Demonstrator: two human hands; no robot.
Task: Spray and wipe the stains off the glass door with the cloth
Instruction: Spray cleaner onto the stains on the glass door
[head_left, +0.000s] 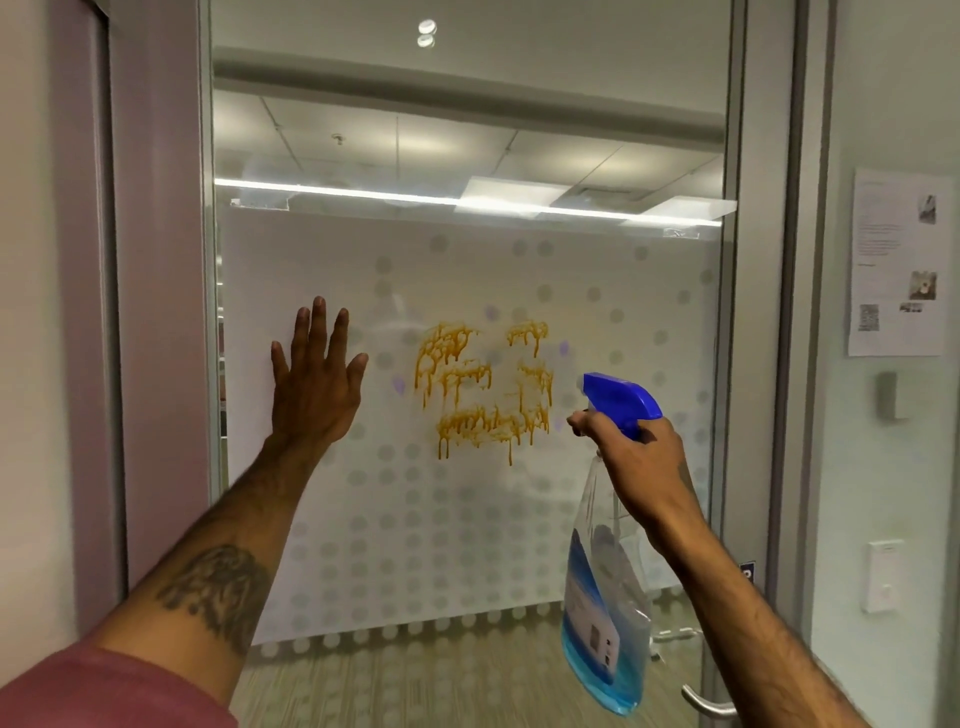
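Note:
The glass door (467, 156) fills the middle of the view, with a frosted dotted band across its lower half. Orange-yellow dripping stains (483, 387) sit on the frosted part at about hand height. My left hand (317, 379) lies flat on the glass left of the stains, fingers spread and pointing up. My right hand (634, 457) grips the neck of a clear spray bottle (602, 613) holding blue liquid, a finger on its trigger. Its blue nozzle head (621, 397) points left at the stains from just beside them. No cloth is in view.
A metal door handle (706, 701) sticks out at the lower right of the door. The grey door frame (763, 312) runs down the right side, with a wall carrying a paper notice (901, 265) and a white switch (883, 577). A mauve frame panel (156, 260) stands left.

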